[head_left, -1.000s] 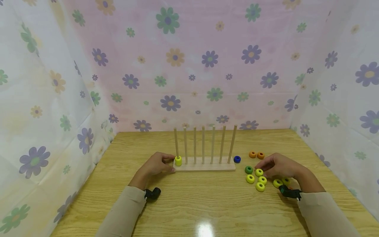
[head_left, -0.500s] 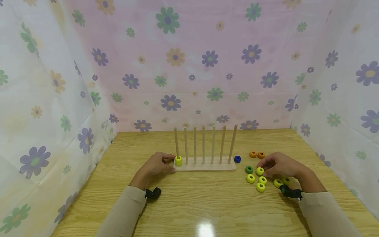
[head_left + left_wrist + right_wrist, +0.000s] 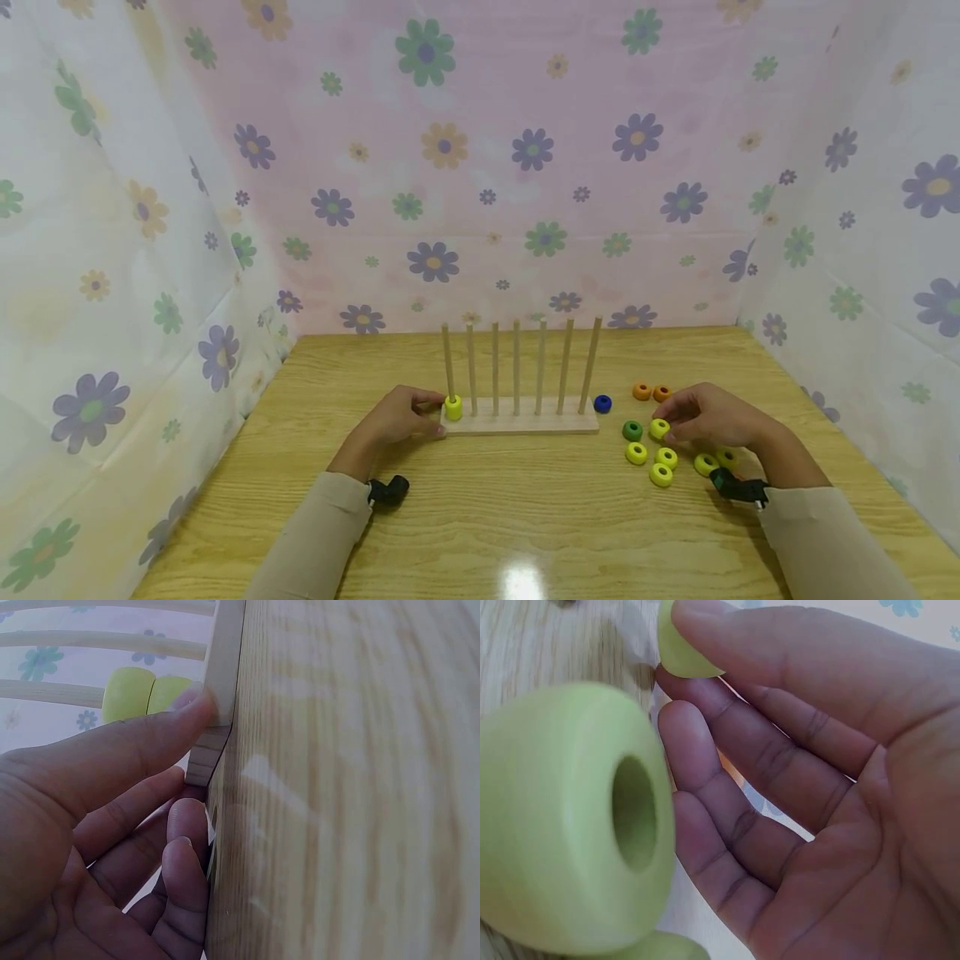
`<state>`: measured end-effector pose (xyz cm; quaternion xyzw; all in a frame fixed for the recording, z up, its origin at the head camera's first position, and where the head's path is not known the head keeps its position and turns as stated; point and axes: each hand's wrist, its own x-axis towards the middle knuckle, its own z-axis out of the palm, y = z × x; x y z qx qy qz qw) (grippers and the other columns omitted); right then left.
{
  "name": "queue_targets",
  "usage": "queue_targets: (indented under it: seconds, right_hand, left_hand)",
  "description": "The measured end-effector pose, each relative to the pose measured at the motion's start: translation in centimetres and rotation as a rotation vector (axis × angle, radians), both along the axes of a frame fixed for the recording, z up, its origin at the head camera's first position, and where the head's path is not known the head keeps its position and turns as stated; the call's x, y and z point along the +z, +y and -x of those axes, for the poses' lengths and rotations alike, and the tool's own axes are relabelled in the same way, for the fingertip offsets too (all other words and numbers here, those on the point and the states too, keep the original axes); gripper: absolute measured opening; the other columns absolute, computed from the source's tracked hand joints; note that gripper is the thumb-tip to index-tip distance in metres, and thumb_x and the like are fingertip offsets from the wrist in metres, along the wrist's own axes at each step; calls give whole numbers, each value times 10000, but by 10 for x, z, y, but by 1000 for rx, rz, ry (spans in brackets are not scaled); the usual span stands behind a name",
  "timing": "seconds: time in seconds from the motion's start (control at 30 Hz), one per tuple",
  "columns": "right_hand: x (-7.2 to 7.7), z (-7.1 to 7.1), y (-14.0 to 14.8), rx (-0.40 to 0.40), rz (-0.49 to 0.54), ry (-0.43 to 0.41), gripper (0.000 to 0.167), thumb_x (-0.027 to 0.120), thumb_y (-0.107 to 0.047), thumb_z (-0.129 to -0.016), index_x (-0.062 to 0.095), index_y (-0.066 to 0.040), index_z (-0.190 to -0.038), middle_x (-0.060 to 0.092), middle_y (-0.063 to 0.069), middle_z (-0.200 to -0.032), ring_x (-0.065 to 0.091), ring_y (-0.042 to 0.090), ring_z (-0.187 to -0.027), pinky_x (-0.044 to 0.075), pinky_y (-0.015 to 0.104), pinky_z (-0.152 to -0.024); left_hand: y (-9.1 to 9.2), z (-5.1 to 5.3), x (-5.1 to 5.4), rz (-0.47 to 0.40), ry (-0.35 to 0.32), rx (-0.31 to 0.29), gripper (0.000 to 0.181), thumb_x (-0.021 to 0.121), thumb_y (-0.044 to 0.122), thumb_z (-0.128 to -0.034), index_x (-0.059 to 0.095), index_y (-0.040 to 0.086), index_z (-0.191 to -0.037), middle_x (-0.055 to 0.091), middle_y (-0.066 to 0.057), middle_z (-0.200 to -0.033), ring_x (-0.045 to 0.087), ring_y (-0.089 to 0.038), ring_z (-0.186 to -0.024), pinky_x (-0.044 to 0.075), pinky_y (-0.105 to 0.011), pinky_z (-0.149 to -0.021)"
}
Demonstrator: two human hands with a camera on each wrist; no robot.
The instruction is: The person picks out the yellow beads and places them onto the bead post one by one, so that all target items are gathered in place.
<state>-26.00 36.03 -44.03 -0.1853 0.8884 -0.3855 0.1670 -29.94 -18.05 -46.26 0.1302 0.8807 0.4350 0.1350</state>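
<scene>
A wooden peg rack (image 3: pixel 525 425) with a row of upright pegs stands mid-table. My left hand (image 3: pixel 399 417) grips the left end of its base, with the thumb on the near side in the left wrist view. Two yellow beads (image 3: pixel 127 694) sit stacked on the leftmost peg. To the right, my right hand (image 3: pixel 712 417) pinches a yellow bead (image 3: pixel 659 429) between thumb and fingers. Part of that bead (image 3: pixel 684 652) shows behind the thumb in the right wrist view; its other fingers curve loosely. A large yellow bead (image 3: pixel 562 825) fills the left of that view, apart from the fingers.
Near the right hand lie a green bead (image 3: pixel 632 431) and several loose yellow beads (image 3: pixel 661 475). Two orange beads (image 3: pixel 642 391) lie farther back. A blue bead (image 3: pixel 603 404) is beside the rack's right end. Flowered cloth (image 3: pixel 495 192) walls the table's back and sides.
My right hand has shifted slightly up and to the right in the head view, the pinched yellow bead moving with it. The left hand stays on the rack's end.
</scene>
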Motion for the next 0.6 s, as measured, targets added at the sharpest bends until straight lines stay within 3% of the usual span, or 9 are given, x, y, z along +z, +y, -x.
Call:
queue_targets:
  seconds: [0.37, 0.6]
  right_hand:
    - [5, -4, 0, 6, -2, 64, 299, 769, -210, -949, 731, -67, -1208, 717, 119, -1209, 678, 156, -1044, 564, 248, -826]
    - [7, -2, -1, 8, -33, 97, 309, 752, -249, -967, 729, -80, -1225, 721, 112, -1213, 683, 108, -1029, 571, 263, -817]
  left_hand:
    - [2, -2, 1, -9, -16, 12, 590, 900, 208, -824, 693, 204, -1376, 648, -26, -1412, 640, -224, -1186, 523, -481, -1034]
    - [1, -3, 0, -26, 12, 2, 596, 904, 213, -819, 693, 196, -1376, 646, -47, -1421, 641, -243, -1187, 528, -483, -1027]
